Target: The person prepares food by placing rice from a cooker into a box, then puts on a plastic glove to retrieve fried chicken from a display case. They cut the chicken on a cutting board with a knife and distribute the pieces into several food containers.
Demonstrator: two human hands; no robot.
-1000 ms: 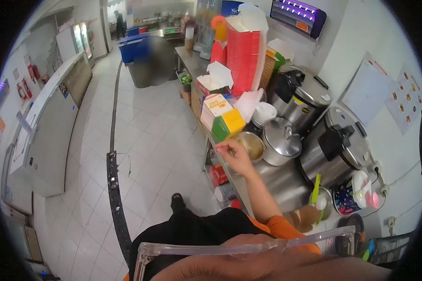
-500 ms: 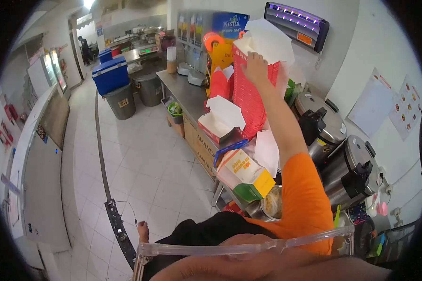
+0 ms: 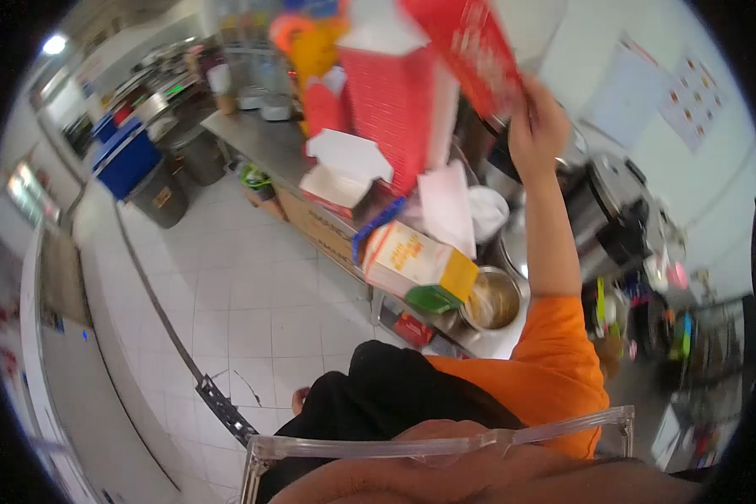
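My right hand [image 3: 539, 133] is raised at the upper right, its fingers closed on a red food box [image 3: 477, 57] with white lettering, blurred by motion. Left of it stands a tall stack of nested red food boxes [image 3: 386, 101]. An open red-and-white box [image 3: 340, 181] sits on the counter in front of the stack. Nearer me are a white, yellow and green carton [image 3: 416, 262] and a metal pot [image 3: 491, 298]. My left hand [image 3: 300, 400] hangs low beside the black clothing, mostly covered by it, with its fingers too small and hidden to read.
Large steel cookers [image 3: 615, 210] line the wall on the right. The steel counter [image 3: 252, 134] runs away to the upper left. Blue cooler boxes [image 3: 119, 160] rest on grey bins [image 3: 160, 203] beyond it. A dark strip [image 3: 223, 410] crosses the tiled floor.
My right hand has moved from the top of the stack to the right, carrying a red food box. The view has turned right, and less of my left hand shows.
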